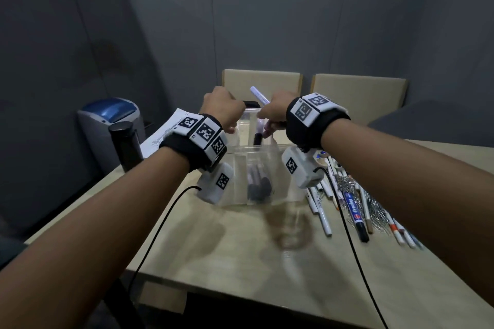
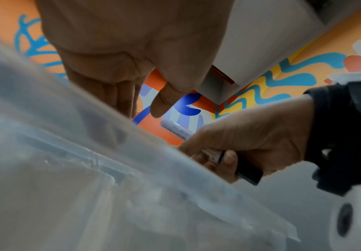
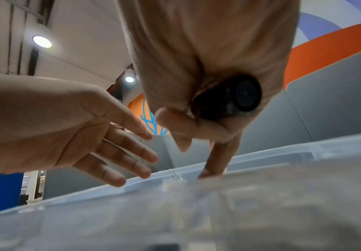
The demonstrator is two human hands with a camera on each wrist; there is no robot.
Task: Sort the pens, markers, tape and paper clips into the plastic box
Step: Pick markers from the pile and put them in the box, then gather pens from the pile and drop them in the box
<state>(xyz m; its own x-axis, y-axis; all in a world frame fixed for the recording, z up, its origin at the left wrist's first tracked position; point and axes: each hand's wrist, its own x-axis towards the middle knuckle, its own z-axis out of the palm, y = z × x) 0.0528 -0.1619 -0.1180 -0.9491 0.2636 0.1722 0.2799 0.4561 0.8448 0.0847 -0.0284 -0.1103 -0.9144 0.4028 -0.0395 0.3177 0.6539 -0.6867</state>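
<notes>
A black bottle [image 1: 125,145] stands on the table [image 1: 240,262], out to the left of the left hand [image 1: 223,109], with a printed sheet [image 1: 165,131] between them. The left hand hovers over the far left part of the clear plastic box [image 1: 280,157]; its fingers [image 3: 130,163] are straight and loosely spread, holding nothing, their tips just above the box rim. Directly below the two hands, dark markers [image 1: 259,184] lie inside the box. The right hand [image 1: 275,112] is curled around a marker [image 1: 259,96] with a white barrel and black cap; the barrel sticks up beyond its knuckles and the cap points down past its fingers toward the box. Right of the right wrist, pens [image 1: 323,211], a blue-labelled marker [image 1: 354,211] and a heap of paper clips [image 1: 374,205] lie on the table beside the box.
</notes>
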